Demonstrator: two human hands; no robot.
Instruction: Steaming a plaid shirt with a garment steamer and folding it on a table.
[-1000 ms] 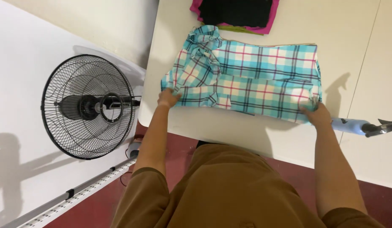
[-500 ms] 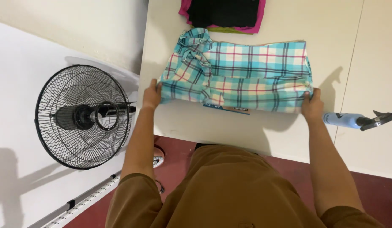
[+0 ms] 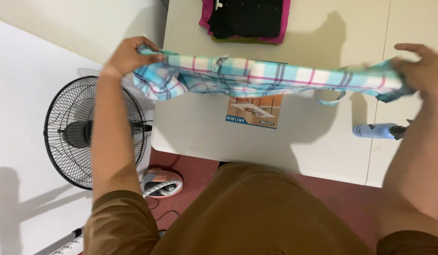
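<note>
Two hands, left hand [image 3: 129, 55], right hand [image 3: 417, 66], plaid shirt [image 3: 256, 78] stretched between grips

My white table [image 3: 323, 141] stands over a dark red floor [image 3: 190, 165]; left of it, a black fan [image 3: 94, 132] sits against a pale wall [image 3: 35, 71], shadows sharp

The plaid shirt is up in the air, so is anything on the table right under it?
Only a flat printed label lies on the table under the plaid shirt, which the left hand and right hand hold up. The folded pile lies farther back, the blue bottle nearer.
</note>
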